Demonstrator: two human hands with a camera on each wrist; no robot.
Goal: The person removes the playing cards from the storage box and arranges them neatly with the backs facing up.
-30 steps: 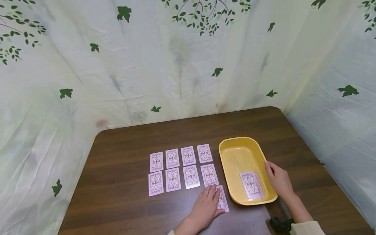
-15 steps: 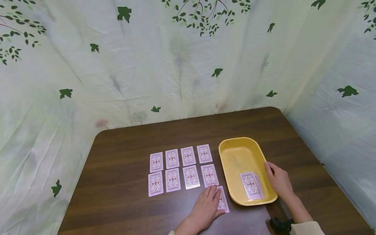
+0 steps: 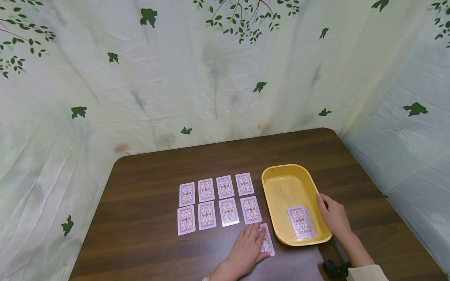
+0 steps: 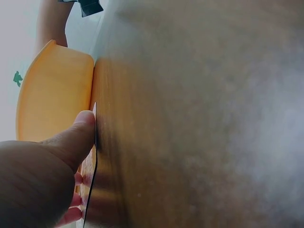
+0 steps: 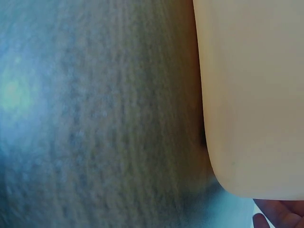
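Note:
In the head view my left hand (image 3: 243,251) rests on a purple-backed playing card (image 3: 268,242) lying on the table, fingers extended over its left part and thumb at its near edge. The left wrist view shows the thumb (image 4: 78,137) and fingertips on the face-down card (image 4: 89,164), which lies close over the wood. My right hand (image 3: 334,216) grips the right rim of a yellow tray (image 3: 281,185), thumb on the rim. A few overlapping cards (image 3: 300,222) lie face down in the tray's near part. In the right wrist view the tray wall (image 5: 256,95) hides most of the hand's work.
Two rows of face-down cards (image 3: 206,190) lie left of the tray on the brown table (image 3: 147,218), just beyond the left hand. A black strap device (image 3: 335,269) is at the right wrist. A leaf-patterned white curtain (image 3: 211,97) hangs behind the table.
The card under my left hand has slid slightly toward me, widening the gap to the row beyond it. The right hand and tray stay in place.

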